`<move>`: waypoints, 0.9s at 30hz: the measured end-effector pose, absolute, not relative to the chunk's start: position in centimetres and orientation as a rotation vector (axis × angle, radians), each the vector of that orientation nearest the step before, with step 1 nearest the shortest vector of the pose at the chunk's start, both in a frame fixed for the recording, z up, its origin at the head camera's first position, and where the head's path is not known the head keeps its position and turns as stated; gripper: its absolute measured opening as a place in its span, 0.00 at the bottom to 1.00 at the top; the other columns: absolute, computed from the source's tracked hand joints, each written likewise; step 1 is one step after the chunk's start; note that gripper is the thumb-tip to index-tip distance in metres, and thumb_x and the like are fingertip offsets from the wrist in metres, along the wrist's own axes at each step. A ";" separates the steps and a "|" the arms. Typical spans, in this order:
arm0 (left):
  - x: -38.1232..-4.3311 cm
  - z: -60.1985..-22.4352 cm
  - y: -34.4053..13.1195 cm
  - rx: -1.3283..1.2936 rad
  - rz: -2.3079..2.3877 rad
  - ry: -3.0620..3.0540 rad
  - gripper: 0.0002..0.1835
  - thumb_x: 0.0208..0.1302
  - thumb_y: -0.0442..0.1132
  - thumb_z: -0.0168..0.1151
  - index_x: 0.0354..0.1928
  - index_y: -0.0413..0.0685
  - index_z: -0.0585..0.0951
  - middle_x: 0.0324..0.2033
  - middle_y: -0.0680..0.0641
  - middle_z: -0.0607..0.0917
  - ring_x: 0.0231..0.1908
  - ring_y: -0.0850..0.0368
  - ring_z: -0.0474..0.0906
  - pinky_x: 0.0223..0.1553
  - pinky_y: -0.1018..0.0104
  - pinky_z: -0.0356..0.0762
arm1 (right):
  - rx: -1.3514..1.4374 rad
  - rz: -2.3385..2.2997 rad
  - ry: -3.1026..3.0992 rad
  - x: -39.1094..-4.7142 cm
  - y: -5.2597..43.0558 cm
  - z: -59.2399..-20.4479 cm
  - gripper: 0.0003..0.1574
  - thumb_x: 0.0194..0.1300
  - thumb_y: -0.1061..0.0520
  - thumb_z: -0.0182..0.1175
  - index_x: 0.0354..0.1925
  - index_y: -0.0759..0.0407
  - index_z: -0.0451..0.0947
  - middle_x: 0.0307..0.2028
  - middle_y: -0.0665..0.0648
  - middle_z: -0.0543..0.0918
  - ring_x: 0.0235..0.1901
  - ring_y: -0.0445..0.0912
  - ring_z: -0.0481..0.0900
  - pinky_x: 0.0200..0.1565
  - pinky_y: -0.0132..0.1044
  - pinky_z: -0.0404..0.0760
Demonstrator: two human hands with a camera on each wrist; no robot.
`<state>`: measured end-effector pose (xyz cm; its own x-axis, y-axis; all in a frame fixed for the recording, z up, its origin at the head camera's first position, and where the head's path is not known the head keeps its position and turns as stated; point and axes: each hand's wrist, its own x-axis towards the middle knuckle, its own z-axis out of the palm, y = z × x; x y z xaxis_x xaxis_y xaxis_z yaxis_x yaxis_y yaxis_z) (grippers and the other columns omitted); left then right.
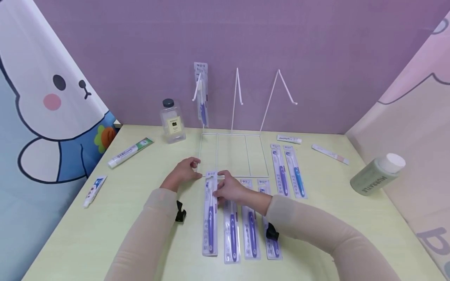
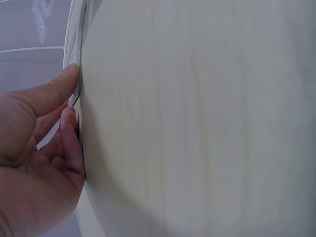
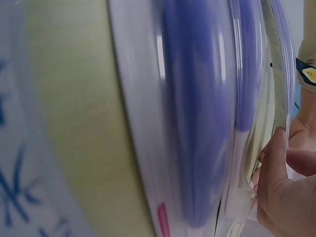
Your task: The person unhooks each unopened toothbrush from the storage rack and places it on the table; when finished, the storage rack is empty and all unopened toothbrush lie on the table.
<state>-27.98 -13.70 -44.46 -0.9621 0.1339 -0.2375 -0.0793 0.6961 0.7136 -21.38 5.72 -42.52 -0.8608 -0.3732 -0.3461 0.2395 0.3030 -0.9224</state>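
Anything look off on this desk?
Nothing clearly wrong: no visible spill, and the toothbrush packs and wire rack look intact. The green bottle leans in the head view, possibly just lens distortion.

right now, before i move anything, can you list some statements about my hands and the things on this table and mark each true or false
1. Your right hand pinches a purple-handled toothbrush in a clear plastic pack. True.
2. Your left hand grips a white toothpaste tube. False: its fingers are at the white wire rack.
3. At least one packaged violet-blue toothbrush hangs from the rack's left hook. True.
4. The middle hook carries a pack. False: it is bare.
5. The grey-green cylindrical bottle has a white cap. True.
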 end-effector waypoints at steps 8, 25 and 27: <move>-28.3 -44.7 -13.8 0.082 1.108 2.657 0.29 0.50 0.36 0.67 0.56 0.45 0.70 0.44 0.46 0.73 0.44 0.50 0.69 0.49 0.56 0.65 | -0.086 -1.489 2.103 -21.1 5.3 -42.7 0.46 0.48 0.71 0.64 0.62 0.62 0.51 0.33 0.62 0.75 0.21 0.53 0.79 0.31 0.39 0.79; -28.1 -44.7 -13.7 0.054 1.127 2.638 0.29 0.51 0.35 0.66 0.57 0.45 0.69 0.44 0.46 0.72 0.44 0.50 0.67 0.50 0.56 0.64 | -0.115 -1.463 1.980 -22.2 9.9 -40.3 0.44 0.53 0.72 0.58 0.64 0.64 0.49 0.40 0.68 0.72 0.34 0.57 0.77 0.36 0.46 0.79; -28.0 -44.7 -13.8 0.057 1.128 2.634 0.29 0.51 0.35 0.66 0.57 0.44 0.69 0.44 0.46 0.72 0.44 0.50 0.67 0.49 0.56 0.65 | -0.134 -1.478 2.067 -23.2 11.4 -40.3 0.41 0.54 0.71 0.58 0.63 0.64 0.53 0.40 0.66 0.71 0.36 0.56 0.76 0.38 0.45 0.78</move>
